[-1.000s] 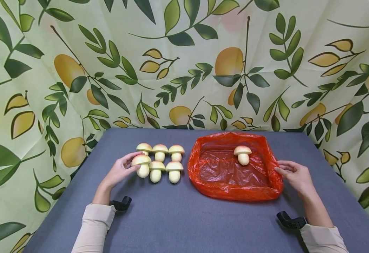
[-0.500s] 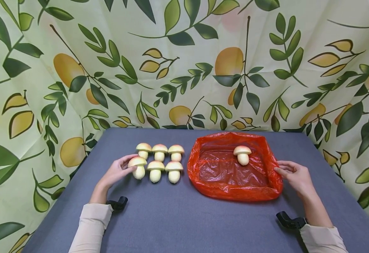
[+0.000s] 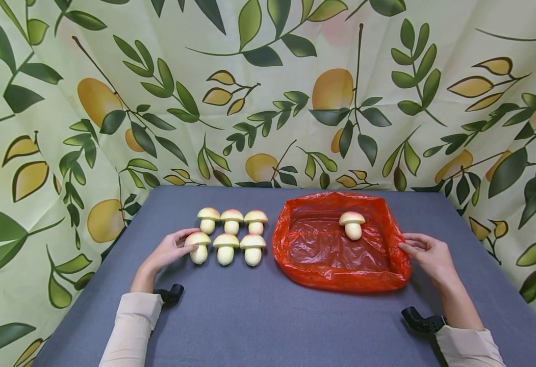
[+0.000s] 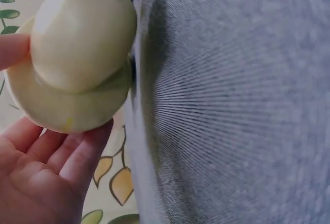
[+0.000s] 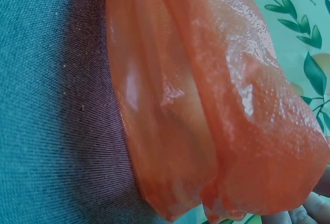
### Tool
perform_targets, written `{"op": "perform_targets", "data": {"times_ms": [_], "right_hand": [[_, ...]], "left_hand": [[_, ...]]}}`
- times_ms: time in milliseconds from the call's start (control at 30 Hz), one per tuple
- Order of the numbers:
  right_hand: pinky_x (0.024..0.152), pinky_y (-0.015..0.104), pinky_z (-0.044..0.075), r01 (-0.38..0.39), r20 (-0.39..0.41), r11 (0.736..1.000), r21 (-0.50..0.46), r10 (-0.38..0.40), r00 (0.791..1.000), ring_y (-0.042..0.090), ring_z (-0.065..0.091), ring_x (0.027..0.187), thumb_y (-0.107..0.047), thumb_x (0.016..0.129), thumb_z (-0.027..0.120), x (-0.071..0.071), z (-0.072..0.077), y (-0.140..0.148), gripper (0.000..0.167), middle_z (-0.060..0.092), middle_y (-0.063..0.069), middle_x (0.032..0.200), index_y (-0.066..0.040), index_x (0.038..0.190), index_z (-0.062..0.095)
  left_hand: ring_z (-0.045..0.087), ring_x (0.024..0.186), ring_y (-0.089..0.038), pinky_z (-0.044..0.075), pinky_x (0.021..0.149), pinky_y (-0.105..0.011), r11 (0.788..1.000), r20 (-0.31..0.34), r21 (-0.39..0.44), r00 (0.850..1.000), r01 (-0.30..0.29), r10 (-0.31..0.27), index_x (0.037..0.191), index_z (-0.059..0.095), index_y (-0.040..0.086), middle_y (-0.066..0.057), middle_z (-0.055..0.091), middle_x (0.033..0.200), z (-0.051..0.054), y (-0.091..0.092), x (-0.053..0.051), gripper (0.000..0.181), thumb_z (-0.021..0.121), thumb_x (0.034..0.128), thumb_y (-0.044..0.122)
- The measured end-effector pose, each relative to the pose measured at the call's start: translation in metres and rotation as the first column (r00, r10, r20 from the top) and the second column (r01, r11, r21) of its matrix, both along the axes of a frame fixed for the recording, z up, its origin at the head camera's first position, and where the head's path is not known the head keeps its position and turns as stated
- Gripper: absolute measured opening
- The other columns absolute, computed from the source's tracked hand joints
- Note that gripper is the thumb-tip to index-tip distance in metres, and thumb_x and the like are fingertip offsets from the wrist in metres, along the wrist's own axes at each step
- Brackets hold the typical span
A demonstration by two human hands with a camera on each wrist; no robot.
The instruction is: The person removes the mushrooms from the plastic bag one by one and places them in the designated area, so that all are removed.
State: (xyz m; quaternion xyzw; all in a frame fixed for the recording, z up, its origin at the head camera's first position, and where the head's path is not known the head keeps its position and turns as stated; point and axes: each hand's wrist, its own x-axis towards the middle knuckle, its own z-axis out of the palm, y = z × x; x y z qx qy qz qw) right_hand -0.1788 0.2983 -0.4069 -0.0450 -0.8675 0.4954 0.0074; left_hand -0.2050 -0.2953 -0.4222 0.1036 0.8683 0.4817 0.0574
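My left hand holds a toy mushroom by its pale, pink-tinged cap, at the left end of the near row. In the left wrist view the thumb lies on one side of that mushroom and the fingers on the other. Several like mushrooms stand beside it in two rows. To the right a red plastic bag lies spread wide, with one mushroom inside. My right hand pinches the bag's right rim; in the right wrist view the red film hides most of the fingers.
A grey-blue cloth covers the table. Behind and at the sides hangs a leaf-patterned curtain. Each wrist carries a black camera mount, the left one and the right one.
My left hand and its mushroom have moved left and slightly toward me, apart from the neighbouring mushroom in the near row. The right hand and the bag have stayed put.
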Motion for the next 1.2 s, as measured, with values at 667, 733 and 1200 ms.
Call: {"op": "perform_targets", "data": {"times_ms": [667,733,1200], "right_hand": [[0.065,0.013,0.056,0.006,-0.01,1.0,0.001,-0.006,1.0,-0.009,0.061,0.07,-0.022,0.094,0.062,-0.0001,0.0,-0.0009,0.05,0.058,-0.035,0.073,0.014,0.126,0.051],[0.065,0.013,0.055,0.007,-0.021,1.0,0.001,-0.007,1.0,-0.01,0.061,0.069,-0.022,0.094,0.062,-0.0001,0.0001,-0.0013,0.05,0.058,-0.035,0.073,0.015,0.125,0.051],[0.063,0.012,0.055,0.008,-0.039,1.0,0.003,-0.008,0.999,-0.01,0.061,0.069,-0.021,0.094,0.062,0.0001,0.0007,-0.0024,0.049,0.058,-0.035,0.072,0.016,0.123,0.052]], "left_hand": [[0.051,0.126,-0.038,0.043,0.085,-0.007,0.998,-0.005,-0.048,0.999,-0.047,0.047,0.135,0.047,-0.007,-0.029,0.052,0.136,-0.004,0.0052,-0.0039,0.05,0.063,0.0914,0.012],[0.05,0.128,-0.038,0.043,0.088,-0.007,0.998,-0.008,-0.045,0.999,-0.039,0.038,0.137,0.046,-0.007,-0.029,0.05,0.138,-0.0035,0.0055,-0.0045,0.051,0.063,0.0917,0.012],[0.045,0.132,-0.039,0.039,0.111,-0.051,0.998,-0.033,-0.045,0.998,-0.053,0.051,0.138,0.044,-0.007,-0.029,0.048,0.14,-0.0035,0.0082,-0.0062,0.054,0.063,0.0917,0.011]]}}
